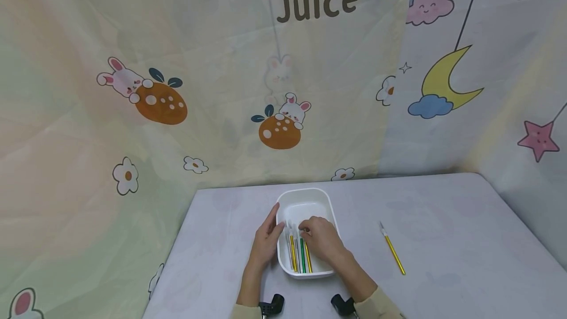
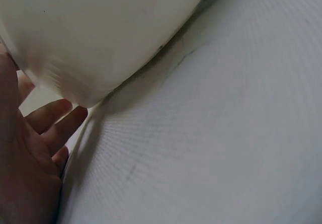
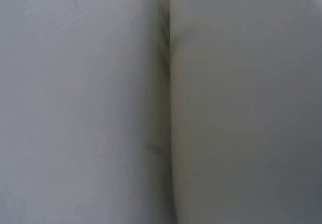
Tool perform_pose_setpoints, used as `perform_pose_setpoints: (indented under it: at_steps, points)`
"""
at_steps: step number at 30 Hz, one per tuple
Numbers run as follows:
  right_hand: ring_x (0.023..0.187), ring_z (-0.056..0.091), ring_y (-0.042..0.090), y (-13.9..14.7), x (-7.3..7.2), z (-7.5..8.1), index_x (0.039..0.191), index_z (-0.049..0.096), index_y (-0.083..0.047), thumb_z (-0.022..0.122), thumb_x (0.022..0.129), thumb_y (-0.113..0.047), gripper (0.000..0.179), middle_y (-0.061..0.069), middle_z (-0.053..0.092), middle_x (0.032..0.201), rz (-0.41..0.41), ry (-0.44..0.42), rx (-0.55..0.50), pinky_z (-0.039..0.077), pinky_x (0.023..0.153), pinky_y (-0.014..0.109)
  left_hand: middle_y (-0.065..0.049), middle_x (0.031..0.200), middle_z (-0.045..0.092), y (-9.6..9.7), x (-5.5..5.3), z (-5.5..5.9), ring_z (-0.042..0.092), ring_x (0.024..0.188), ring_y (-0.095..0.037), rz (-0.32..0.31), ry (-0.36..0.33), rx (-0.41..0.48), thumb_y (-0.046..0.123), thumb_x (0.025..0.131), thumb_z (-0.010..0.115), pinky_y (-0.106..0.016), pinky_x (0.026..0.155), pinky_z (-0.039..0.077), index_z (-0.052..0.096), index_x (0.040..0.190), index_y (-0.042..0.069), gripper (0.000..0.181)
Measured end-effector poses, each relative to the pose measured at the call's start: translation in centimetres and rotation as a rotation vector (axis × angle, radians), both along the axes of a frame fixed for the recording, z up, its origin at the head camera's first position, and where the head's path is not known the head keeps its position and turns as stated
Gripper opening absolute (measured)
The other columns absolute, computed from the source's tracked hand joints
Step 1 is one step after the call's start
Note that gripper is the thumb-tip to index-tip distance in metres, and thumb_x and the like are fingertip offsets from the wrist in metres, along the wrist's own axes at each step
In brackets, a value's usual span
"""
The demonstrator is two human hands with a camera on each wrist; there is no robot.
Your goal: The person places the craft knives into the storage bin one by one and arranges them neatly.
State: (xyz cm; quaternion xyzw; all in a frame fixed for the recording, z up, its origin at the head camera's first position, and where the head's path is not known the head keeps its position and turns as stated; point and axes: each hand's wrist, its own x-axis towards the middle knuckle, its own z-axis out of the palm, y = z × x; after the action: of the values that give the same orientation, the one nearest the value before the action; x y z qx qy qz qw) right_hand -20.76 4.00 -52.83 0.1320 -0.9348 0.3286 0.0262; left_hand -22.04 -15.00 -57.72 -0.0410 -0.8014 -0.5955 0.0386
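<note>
A white rectangular tray [image 1: 304,198] with rounded corners sits on the table. My left hand [image 1: 265,242] holds its left side, thumb at the rim and fingers along the outer wall; in the left wrist view, fingertips of the left hand [image 2: 43,133] touch the tray's underside edge [image 2: 100,48]. Inside the tray lie several slim pen-like tools with pale tips: yellow ones [image 1: 293,255], silver ones and a green one [image 1: 302,255]. Reaching over the right rim, my right hand [image 1: 322,239] pinches at the upper end of the green pen-like tool; its fingertips partly hide that end.
One yellow pen-like tool [image 1: 394,254] with a pale tip lies on the white-covered table [image 1: 447,230], right of the tray. Behind the table hangs a printed curtain [image 1: 221,87]. The right wrist view shows mostly the tray's outer wall [image 3: 241,103] close up.
</note>
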Motion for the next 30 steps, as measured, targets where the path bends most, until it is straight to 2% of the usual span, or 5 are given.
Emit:
perform_pose_setpoints:
  at_steps: [8,20,26,30]
  points:
    - [0.081,0.063,0.009,0.11,-0.06,0.02,0.111,0.081,-0.008,0.079,0.09,-0.007,0.021,0.003,0.076,0.096,0.004,-0.022,-0.009,0.063,0.079,0.035,0.012,0.164,0.041,-0.02,-0.02,-0.04,0.037,0.154,-0.016,0.007,-0.002,-0.011,0.029,0.106,0.06,-0.042,0.127,0.031,0.044,0.157,0.038,0.054]
    - [0.086,0.065,0.014,0.13,-0.16,-0.35,0.114,0.08,-0.005,0.077,0.09,-0.008,0.025,0.008,0.078,0.103,0.029,-0.056,0.029,0.062,0.088,0.044,0.012,0.165,0.04,-0.02,-0.12,-0.1,0.036,0.155,-0.015,-0.006,-0.007,-0.003,0.026,0.107,0.059,-0.038,0.127,0.031,0.042,0.158,0.037,0.055]
    - [0.09,0.066,0.017,0.06,-0.21,-0.38,0.117,0.079,-0.003,0.078,0.089,-0.009,0.029,0.008,0.076,0.103,0.054,-0.038,0.083,0.061,0.089,0.045,0.011,0.165,0.04,-0.1,-0.16,-0.07,0.036,0.154,-0.014,-0.013,0.003,0.006,0.024,0.107,0.059,-0.037,0.127,0.03,0.043,0.159,0.035,0.055]
    - [0.094,0.069,0.02,0.05,-0.17,-0.41,0.118,0.078,-0.004,0.079,0.089,-0.011,0.03,0.009,0.077,0.105,0.043,-0.043,0.088,0.061,0.093,0.046,0.011,0.165,0.04,-0.11,-0.19,-0.11,0.036,0.155,-0.015,-0.015,0.009,0.008,0.025,0.107,0.059,-0.037,0.127,0.03,0.042,0.159,0.036,0.055]
